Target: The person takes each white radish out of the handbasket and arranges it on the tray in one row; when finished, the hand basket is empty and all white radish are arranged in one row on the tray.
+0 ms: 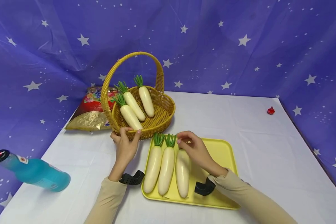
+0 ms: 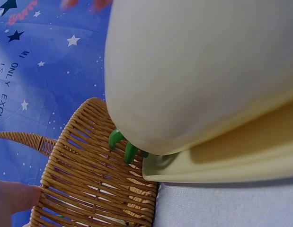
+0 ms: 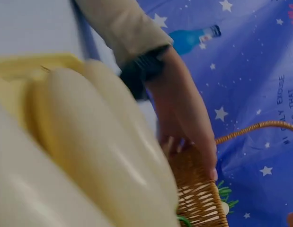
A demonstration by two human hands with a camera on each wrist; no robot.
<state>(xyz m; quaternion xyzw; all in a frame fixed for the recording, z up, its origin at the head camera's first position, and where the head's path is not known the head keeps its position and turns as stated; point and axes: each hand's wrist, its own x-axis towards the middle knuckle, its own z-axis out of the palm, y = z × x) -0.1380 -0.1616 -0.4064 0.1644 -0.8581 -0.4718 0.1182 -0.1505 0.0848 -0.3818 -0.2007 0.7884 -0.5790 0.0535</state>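
My left hand grips the near rim of a wicker basket, thumb and fingers on either side. Three white radishes with green tops lie inside it. Just in front, a yellow tray bears three more: a left radish, a middle radish and a right radish. Over the top end of the right radish hovers my right hand, fingers bent and fingertips apart, with nothing seen between them. That radish's leaves are mostly hidden by the hand. Large, blurred radishes fill much of the right wrist view.
A blue bottle stands at the left of the white-covered table. Behind the basket's left side lies a red and gold bag. A small red object sits far right. Starry purple cloth hangs behind.
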